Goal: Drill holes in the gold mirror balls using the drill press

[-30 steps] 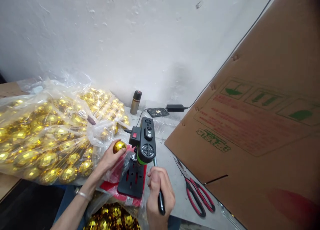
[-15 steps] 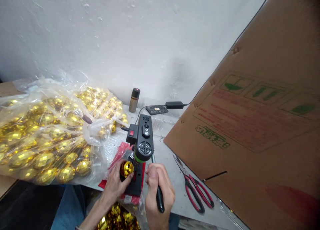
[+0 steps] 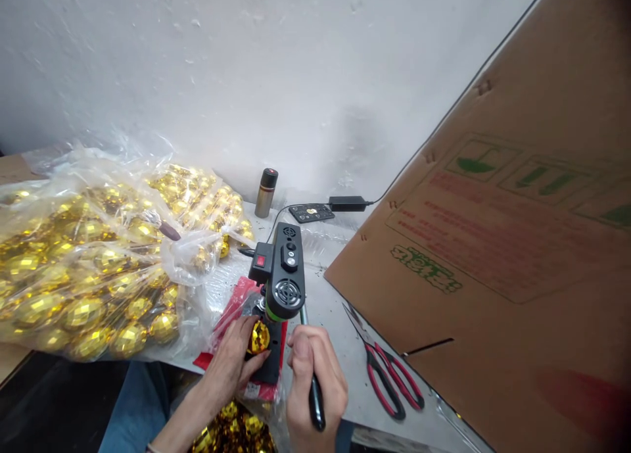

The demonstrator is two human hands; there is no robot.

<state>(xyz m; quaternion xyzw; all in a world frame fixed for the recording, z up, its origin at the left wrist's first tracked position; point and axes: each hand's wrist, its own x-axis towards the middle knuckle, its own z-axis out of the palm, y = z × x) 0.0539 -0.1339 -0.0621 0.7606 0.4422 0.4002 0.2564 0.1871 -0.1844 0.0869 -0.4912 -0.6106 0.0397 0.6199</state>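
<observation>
My left hand (image 3: 234, 354) is closed on a gold faceted ball (image 3: 260, 337), fingers behind it and thumb in front. The ball sits over the black base (image 3: 269, 371) of a small bench drill press (image 3: 286, 275), just below its head. Whether the bit touches the ball is hidden. My right hand (image 3: 318, 381) is wrapped round the press's lever (image 3: 317, 404), whose black grip sticks out below my fist and whose metal rod shows above it. Red plastic (image 3: 236, 308) lies under the base.
Clear bags of gold balls (image 3: 98, 275) fill the left side. More loose balls (image 3: 231, 430) lie below the table edge. Red-handled scissors (image 3: 387, 374) rest at right beside a large cardboard box (image 3: 493, 242). Behind stand a spray can (image 3: 266, 193), a phone (image 3: 311, 214) and a power adapter (image 3: 348, 204).
My left hand has shifted the ball slightly to the right and nearer me, and its fingers have changed position around it. My right hand remains on the lever. The view has shifted slightly.
</observation>
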